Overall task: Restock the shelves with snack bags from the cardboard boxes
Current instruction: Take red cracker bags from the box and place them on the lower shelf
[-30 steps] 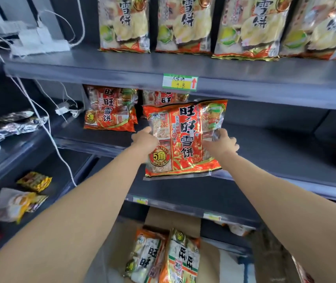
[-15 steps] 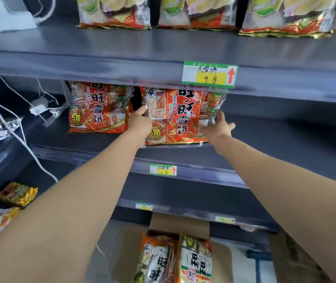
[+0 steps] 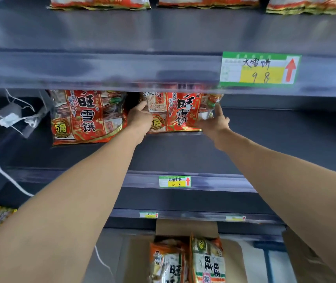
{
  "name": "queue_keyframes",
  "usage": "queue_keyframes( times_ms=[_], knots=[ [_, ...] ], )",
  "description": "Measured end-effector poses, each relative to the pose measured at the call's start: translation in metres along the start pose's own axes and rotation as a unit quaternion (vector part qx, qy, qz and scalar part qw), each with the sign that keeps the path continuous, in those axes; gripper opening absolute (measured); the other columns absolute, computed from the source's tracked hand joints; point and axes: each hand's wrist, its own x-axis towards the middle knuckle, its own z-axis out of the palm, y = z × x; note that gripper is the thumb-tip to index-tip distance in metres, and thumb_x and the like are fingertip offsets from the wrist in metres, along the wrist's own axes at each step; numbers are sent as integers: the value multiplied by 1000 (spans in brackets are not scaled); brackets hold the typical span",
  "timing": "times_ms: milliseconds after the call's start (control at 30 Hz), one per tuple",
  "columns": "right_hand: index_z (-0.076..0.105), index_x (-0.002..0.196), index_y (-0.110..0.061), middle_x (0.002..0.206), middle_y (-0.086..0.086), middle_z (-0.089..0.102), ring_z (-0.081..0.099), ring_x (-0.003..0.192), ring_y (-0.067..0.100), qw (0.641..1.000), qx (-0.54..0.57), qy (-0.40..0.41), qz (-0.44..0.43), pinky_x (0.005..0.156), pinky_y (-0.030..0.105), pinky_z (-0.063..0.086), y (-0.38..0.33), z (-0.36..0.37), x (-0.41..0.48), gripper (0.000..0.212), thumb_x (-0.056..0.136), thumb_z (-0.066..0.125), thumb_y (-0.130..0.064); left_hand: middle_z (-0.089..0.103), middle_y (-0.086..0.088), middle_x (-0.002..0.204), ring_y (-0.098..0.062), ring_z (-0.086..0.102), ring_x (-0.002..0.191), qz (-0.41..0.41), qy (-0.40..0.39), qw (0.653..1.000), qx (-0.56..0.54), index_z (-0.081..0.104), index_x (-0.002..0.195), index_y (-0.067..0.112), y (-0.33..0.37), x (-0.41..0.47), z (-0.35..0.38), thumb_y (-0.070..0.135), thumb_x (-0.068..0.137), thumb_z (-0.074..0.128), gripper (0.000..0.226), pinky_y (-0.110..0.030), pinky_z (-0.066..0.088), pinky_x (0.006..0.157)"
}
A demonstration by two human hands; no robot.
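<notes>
A red snack bag (image 3: 180,112) stands upright at the back of the middle grey shelf (image 3: 183,154). My left hand (image 3: 140,119) grips its left edge, thumb up on the bag's front. My right hand (image 3: 215,122) touches its right edge, with one finger raised against the bag and the others loosely spread. A second red snack bag (image 3: 87,116) of the same kind stands to its left. Below, an open cardboard box (image 3: 186,227) on the floor holds two more snack bags (image 3: 187,260) with white and orange fronts.
The upper shelf edge (image 3: 122,68) hangs low over the bag and carries a price tag (image 3: 260,68). More bags (image 3: 99,3) line the top shelf. White cables and a plug (image 3: 12,117) hang at the left. The middle shelf is bare to the right of my hands.
Both hands have pushed the red bag from the shelf's front edge to the back, where it now stands under the upper shelf. My head has moved closer and lower.
</notes>
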Motion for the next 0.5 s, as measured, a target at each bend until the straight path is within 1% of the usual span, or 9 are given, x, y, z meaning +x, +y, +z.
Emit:
queue_keyframes(
  times_ms=[67,100,133,233,267,333,400,433,500],
  knots=[
    [16,147,-46,139,11,37,58,94,26,1000,-18,-23,2,75,28,53,1,12,3,86,81,69,-26,47,-5,143,-16,56,104,-5,-18,1000,0,28,149,22,-4,6,-2,-6,92,44,66,-27,47,76],
    [15,146,-47,137,12,39,61,91,27,999,-24,-30,7,76,32,55,2,17,4,88,80,67,-21,44,-4,146,-18,53,115,-10,-24,1000,-3,25,150,23,-8,9,-2,-6,92,45,67,-28,47,80],
    [13,146,-47,137,12,37,61,89,28,999,-26,-34,17,81,37,56,3,21,4,90,80,66,-18,42,-3,148,-19,50,123,-13,-29,999,-7,23,150,24,-11,10,-2,-6,92,45,69,-28,47,82],
    [11,147,-46,136,13,32,60,95,30,999,-17,-30,31,92,42,53,2,26,6,91,80,65,-18,39,-1,150,-18,49,122,-13,-39,999,-13,19,151,25,-14,15,-2,-6,92,45,71,-25,48,74],
    [13,147,-44,135,12,32,58,95,29,999,-5,-25,25,94,39,51,1,27,7,88,81,66,-22,39,-2,149,-18,49,120,-12,-36,999,-15,20,151,25,-13,17,-2,-6,92,45,72,-26,48,75],
    [23,146,-37,130,8,30,51,91,25,1000,19,-13,10,91,33,46,-2,28,7,78,83,68,-28,40,-4,147,-19,48,119,-8,-21,1000,-15,22,150,25,-11,20,-3,-8,91,45,71,-31,51,83],
    [28,144,-32,134,9,28,49,90,25,1000,14,-2,-2,88,31,45,-5,31,7,72,84,66,-27,40,-4,147,-19,47,122,-8,-9,1000,-9,22,150,26,-10,22,-4,-9,90,45,72,-33,52,86],
    [27,144,-31,136,10,28,50,93,27,1000,3,-1,-6,89,32,46,-6,32,7,71,85,65,-26,40,-4,148,-19,47,123,-8,-11,1000,-5,19,151,27,-11,21,-5,-9,91,44,74,-31,52,82],
    [16,148,-29,140,11,28,50,109,31,999,-31,-9,-7,95,38,46,-6,34,6,79,85,63,-27,39,-1,150,-19,48,122,-13,-21,1000,6,9,153,27,-12,20,-5,-8,92,45,79,-27,51,76]
  ],
)
